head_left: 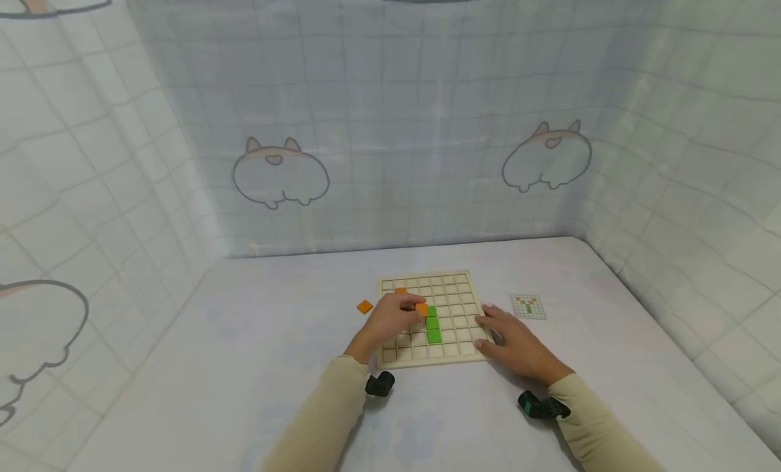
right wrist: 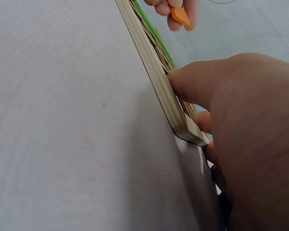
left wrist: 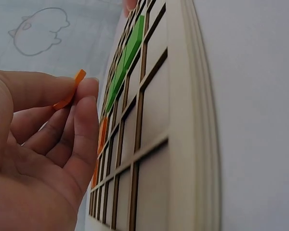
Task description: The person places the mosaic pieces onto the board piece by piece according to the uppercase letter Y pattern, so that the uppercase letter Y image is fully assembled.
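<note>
My left hand [head_left: 390, 317] is over the left half of a wooden grid board [head_left: 457, 329]. Between thumb and fingertips it pinches a square orange tile [left wrist: 67, 98], held above the grid. A column of green tiles [head_left: 432, 326] lies in the board's cells. Farther back and to the left, another orange tile [head_left: 400, 291] sits in the grid; the left wrist view shows orange tiles [left wrist: 102, 132] in line beyond the green ones. My right hand [head_left: 515, 343] rests at the board's right edge, its thumb [right wrist: 197, 82] on the rim and its fingers loosely spread.
One loose orange tile [head_left: 364, 306] lies on the white table cloth [head_left: 256, 336] left of the board. A small pattern card [head_left: 528, 306] with coloured squares lies to the right. Curtains printed with cartoon animals [head_left: 281, 173] enclose the table at the back and sides.
</note>
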